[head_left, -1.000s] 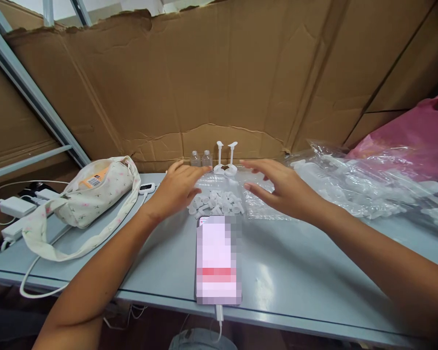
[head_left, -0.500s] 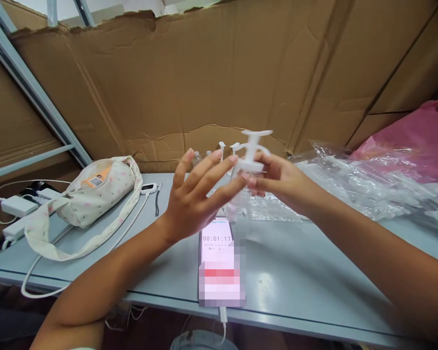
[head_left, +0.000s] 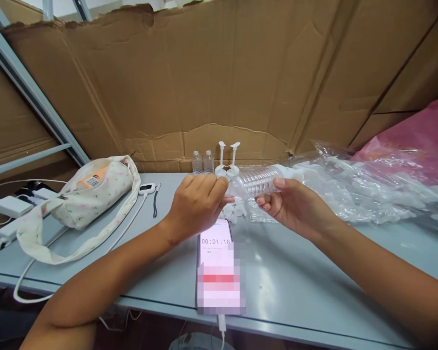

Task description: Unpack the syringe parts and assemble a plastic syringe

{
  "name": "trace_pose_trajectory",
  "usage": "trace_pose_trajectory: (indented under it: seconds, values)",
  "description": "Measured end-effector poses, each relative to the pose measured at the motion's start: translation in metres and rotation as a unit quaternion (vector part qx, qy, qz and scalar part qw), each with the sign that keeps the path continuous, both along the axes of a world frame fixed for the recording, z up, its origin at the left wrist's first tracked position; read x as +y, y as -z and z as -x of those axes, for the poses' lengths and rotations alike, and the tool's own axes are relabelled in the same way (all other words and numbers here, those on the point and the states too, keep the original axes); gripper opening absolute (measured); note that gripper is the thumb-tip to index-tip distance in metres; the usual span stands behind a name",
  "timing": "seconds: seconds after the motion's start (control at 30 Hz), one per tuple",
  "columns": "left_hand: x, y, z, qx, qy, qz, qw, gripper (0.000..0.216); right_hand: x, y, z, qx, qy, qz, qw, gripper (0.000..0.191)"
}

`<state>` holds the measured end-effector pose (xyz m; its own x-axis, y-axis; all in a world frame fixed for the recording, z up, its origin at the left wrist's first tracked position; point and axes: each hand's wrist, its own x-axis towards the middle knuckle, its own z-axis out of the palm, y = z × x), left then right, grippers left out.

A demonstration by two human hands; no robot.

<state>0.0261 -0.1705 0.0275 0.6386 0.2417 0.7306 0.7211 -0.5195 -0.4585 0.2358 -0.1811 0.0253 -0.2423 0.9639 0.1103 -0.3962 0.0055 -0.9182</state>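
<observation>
A clear ribbed plastic bottle [head_left: 253, 183] is held lengthwise above the table, with a whitish part at its right end. My right hand [head_left: 290, 204] is closed on that right part, thumb on top and fingers curled below. My left hand [head_left: 199, 201] is curled into a fist with its back to me, around the bottle's left end; the fingers hide exactly what they grip. Behind my hands stand two small clear bottles [head_left: 202, 163] and two white plunger-like parts [head_left: 228, 160] with upright stems. Small clear-white pieces [head_left: 234, 211] lie below the held bottle.
A phone [head_left: 217, 262] showing a timer lies in front, cable attached. On the left are a patterned cloth bag [head_left: 98, 194], a small white device [head_left: 147, 188] and white adapters [head_left: 12, 206]. Clear plastic bags [head_left: 361, 187] of white parts and a pink bag [head_left: 409, 131] lie right. Cardboard [head_left: 211, 82] stands behind.
The held bottle has tipped from roughly upright to lying sideways, its white top now to the right. My left hand has gone from spread fingers to a fist at its left end.
</observation>
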Motion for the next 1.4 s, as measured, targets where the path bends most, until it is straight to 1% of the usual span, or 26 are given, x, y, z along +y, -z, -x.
trace_pose_trajectory:
  seconds: [0.1, 0.17, 0.2, 0.23, 0.27, 0.3, 0.4, 0.47, 0.5, 0.53, 0.57, 0.6, 0.63, 0.67, 0.7, 0.77, 0.83, 0.9, 0.97, 1.03, 1.13, 1.23, 1.3, 1.33, 1.37, 1.4]
  values:
    - [0.004, 0.003, -0.001, -0.012, 0.037, 0.042, 0.998, 0.042, -0.003, 0.003, 0.0, 0.016, 0.009, 0.005, 1.0, 0.016]
    - [0.005, 0.004, -0.002, -0.048, 0.069, 0.129, 0.988, 0.046, -0.003, 0.007, -0.001, 0.006, 0.01, -0.013, 1.0, 0.015]
    - [0.005, 0.005, -0.002, -0.08, 0.09, 0.188, 0.975, 0.048, -0.003, 0.009, -0.002, 0.002, 0.006, -0.026, 1.0, 0.015]
    - [0.005, 0.005, -0.002, -0.12, 0.113, 0.255, 0.953, 0.048, -0.002, 0.012, -0.002, -0.002, 0.001, -0.039, 0.999, 0.015]
    - [0.005, 0.004, -0.002, -0.164, 0.137, 0.329, 0.92, 0.048, -0.001, 0.014, -0.003, -0.003, -0.006, -0.05, 0.999, 0.016]
    - [0.006, 0.003, -0.002, -0.203, 0.162, 0.405, 0.877, 0.047, 0.0, 0.016, -0.004, -0.002, -0.013, -0.06, 0.998, 0.017]
    - [0.01, -0.002, -0.002, -0.267, 0.212, 0.61, 0.715, 0.048, 0.002, 0.021, -0.007, 0.003, -0.013, -0.084, 0.996, 0.014]
    - [0.014, -0.006, 0.0, -0.278, 0.216, 0.704, 0.617, 0.049, 0.003, 0.022, -0.009, -0.024, 0.01, -0.121, 0.992, 0.021]
    - [0.017, -0.007, 0.001, -0.279, 0.21, 0.736, 0.58, 0.049, 0.003, 0.022, -0.011, -0.055, 0.027, -0.144, 0.988, 0.029]
    - [0.02, -0.009, 0.002, -0.277, 0.204, 0.759, 0.553, 0.049, 0.003, 0.023, -0.013, -0.096, 0.046, -0.168, 0.98, 0.036]
    - [0.022, -0.01, 0.003, -0.268, 0.199, 0.773, 0.54, 0.048, 0.002, 0.023, -0.014, -0.138, 0.066, -0.191, 0.97, 0.041]
    - [0.024, -0.011, 0.005, -0.254, 0.195, 0.776, 0.544, 0.048, 0.002, 0.024, -0.015, -0.174, 0.084, -0.209, 0.959, 0.044]
    - [0.025, -0.012, 0.006, -0.241, 0.192, 0.766, 0.564, 0.049, 0.002, 0.025, -0.016, -0.199, 0.096, -0.221, 0.95, 0.044]
    - [0.026, -0.012, 0.007, -0.236, 0.19, 0.741, 0.599, 0.049, 0.003, 0.026, -0.016, -0.208, 0.103, -0.225, 0.946, 0.044]
    - [0.026, -0.011, 0.007, -0.238, 0.189, 0.701, 0.645, 0.047, 0.003, 0.027, -0.015, -0.204, 0.104, -0.223, 0.948, 0.044]
    - [0.026, -0.008, 0.008, -0.244, 0.181, 0.59, 0.748, 0.036, 0.004, 0.029, -0.011, -0.173, 0.103, -0.202, 0.958, 0.044]
    - [0.025, -0.003, 0.007, -0.231, 0.166, 0.464, 0.839, 0.025, 0.005, 0.03, -0.006, -0.14, 0.104, -0.171, 0.97, 0.042]
    - [0.026, 0.002, 0.006, -0.199, 0.154, 0.347, 0.903, 0.027, 0.005, 0.03, -0.002, -0.108, 0.105, -0.14, 0.979, 0.039]
    - [0.03, 0.006, 0.006, -0.174, 0.16, 0.249, 0.939, 0.025, 0.005, 0.03, -0.001, -0.081, 0.098, -0.114, 0.985, 0.028]
    - [0.034, 0.007, 0.006, -0.144, 0.167, 0.189, 0.957, 0.028, 0.005, 0.032, -0.002, -0.057, 0.082, -0.093, 0.991, 0.014]
    - [0.041, 0.008, 0.006, -0.11, 0.158, 0.152, 0.97, 0.031, 0.008, 0.034, -0.004, -0.042, 0.063, -0.074, 0.994, 0.012]
    - [0.045, 0.009, 0.005, -0.092, 0.135, 0.137, 0.977, 0.033, 0.009, 0.034, -0.005, -0.057, 0.073, -0.073, 0.993, 0.01]
    - [0.045, 0.008, 0.005, -0.096, 0.13, 0.174, 0.971, 0.042, 0.009, 0.032, -0.005, -0.063, 0.078, -0.064, 0.993, 0.012]
    - [0.044, 0.008, 0.006, -0.105, 0.133, 0.22, 0.961, 0.047, 0.008, 0.031, -0.005, -0.059, 0.08, -0.059, 0.993, 0.016]
    - [0.043, 0.006, 0.006, -0.118, 0.14, 0.288, 0.94, 0.052, 0.008, 0.03, -0.005, -0.052, 0.082, -0.054, 0.994, 0.022]
    - [0.042, 0.005, 0.006, -0.133, 0.15, 0.375, 0.905, 0.055, 0.008, 0.029, -0.006, -0.046, 0.081, -0.05, 0.994, 0.028]
